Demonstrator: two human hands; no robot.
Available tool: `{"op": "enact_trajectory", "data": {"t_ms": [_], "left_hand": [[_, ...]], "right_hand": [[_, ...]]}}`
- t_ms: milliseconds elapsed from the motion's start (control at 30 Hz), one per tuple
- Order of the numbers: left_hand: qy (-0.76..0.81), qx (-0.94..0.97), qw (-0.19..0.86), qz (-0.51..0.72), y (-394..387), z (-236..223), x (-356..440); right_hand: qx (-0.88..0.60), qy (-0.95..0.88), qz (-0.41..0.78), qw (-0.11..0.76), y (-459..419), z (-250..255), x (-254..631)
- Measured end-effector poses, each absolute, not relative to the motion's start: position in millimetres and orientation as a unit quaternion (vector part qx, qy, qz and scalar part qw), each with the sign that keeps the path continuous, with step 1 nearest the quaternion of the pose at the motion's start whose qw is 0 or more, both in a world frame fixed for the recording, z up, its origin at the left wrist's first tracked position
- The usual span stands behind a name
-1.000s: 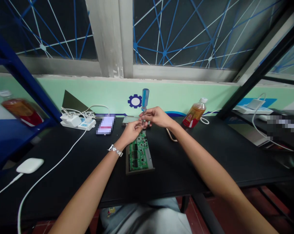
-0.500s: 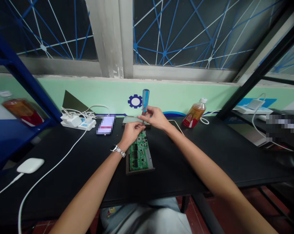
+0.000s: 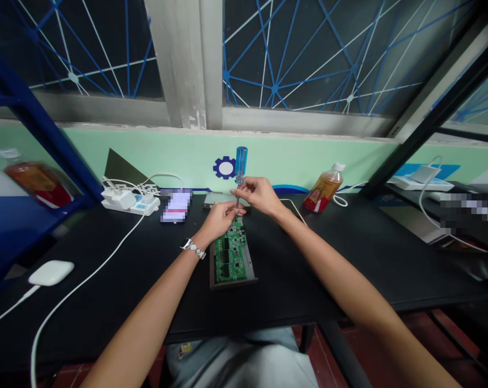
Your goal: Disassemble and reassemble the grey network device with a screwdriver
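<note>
A green circuit board (image 3: 231,256) lies in a grey tray-like casing (image 3: 252,268) on the black desk (image 3: 349,258). My right hand (image 3: 259,194) is closed on a screwdriver with a clear blue handle (image 3: 240,163), held upright with its tip down at the board's far end. My left hand (image 3: 220,217), with a silver bracelet on the wrist, pinches the screwdriver's shaft near the tip, just above the board.
A white power strip (image 3: 129,202) with plugs and white cables sits at the back left, next to a blurred phone (image 3: 175,206). An orange drink bottle (image 3: 323,188) stands at the back right. A white charger-like puck (image 3: 50,272) lies left. A blue shelf frame (image 3: 34,129) rises on the left.
Both hands and the screwdriver sank slightly toward the board's far end, then stayed almost still. My left hand's fingers closed nearer the shaft tip.
</note>
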State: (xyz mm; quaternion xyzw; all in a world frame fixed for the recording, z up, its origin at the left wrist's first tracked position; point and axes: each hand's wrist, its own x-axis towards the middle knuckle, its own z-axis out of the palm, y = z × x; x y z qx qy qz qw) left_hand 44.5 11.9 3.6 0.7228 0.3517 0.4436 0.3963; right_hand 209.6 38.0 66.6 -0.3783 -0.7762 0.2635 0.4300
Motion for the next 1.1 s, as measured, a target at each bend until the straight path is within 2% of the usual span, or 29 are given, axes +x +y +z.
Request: {"op": "enact_trajectory", "data": {"t_ms": [167,400,600,833,1100], "left_hand": [[0.366,0.719,0.403,0.433,11.9,3.8,43.5],[0.354,0.724,0.398,0.439,10.5,1.5,45.3],[0.373,0.746,0.312,0.455,6.6,-1.4,47.2],[0.412,0.766,0.233,0.435,0.4,1.9,48.8],[0.424,0.768,0.213,0.431,-4.4,5.6,48.6]], "right_hand": [[-0.307,-0.789,0.357,0.396,33.6,84.4,217.0],[-0.298,-0.775,0.352,0.432,41.6,82.4,219.1],[-0.301,-0.769,0.260,0.501,42.5,76.9,211.3],[-0.329,-0.757,0.213,0.522,32.8,77.5,204.6],[-0.375,-0.743,0.175,0.526,27.8,74.9,201.1]]}}
